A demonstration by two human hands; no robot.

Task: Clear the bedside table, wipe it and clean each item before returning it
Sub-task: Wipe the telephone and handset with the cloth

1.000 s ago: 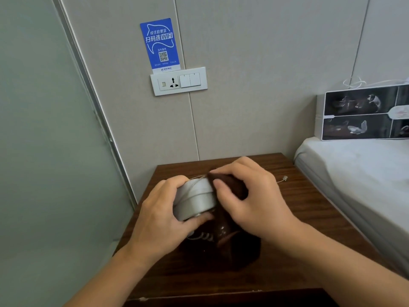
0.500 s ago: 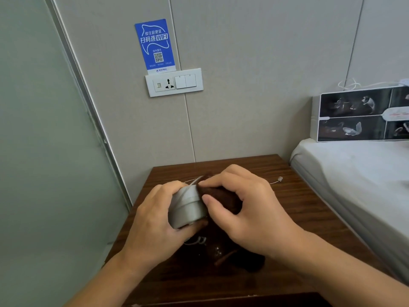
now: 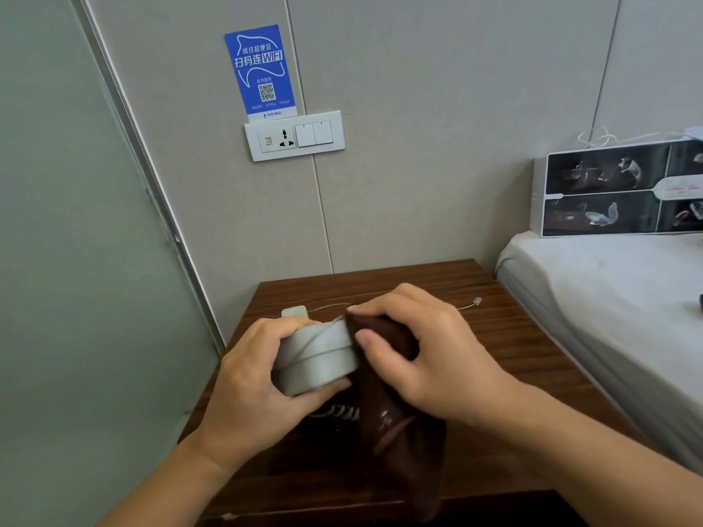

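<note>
Above the bedside table (image 3: 506, 336), head view: the left hand (image 3: 251, 389) grips a grey cylindrical device (image 3: 315, 355), fingers curled over its top and thumb under its lower edge, holding it off the wood. A thin wire (image 3: 466, 305) trails from the device across the tabletop, and a coiled cord (image 3: 338, 412) hangs beneath it. The right hand (image 3: 430, 359) pinches a dark brown cloth (image 3: 395, 412) against the device's right end; the cloth's loose length drapes down toward the table's front edge. On the wall behind: a white socket panel (image 3: 295, 135) with a blue WiFi sticker (image 3: 260, 72) just above. A printed box (image 3: 616, 190) stands on the bed (image 3: 608, 298) at right.
</note>
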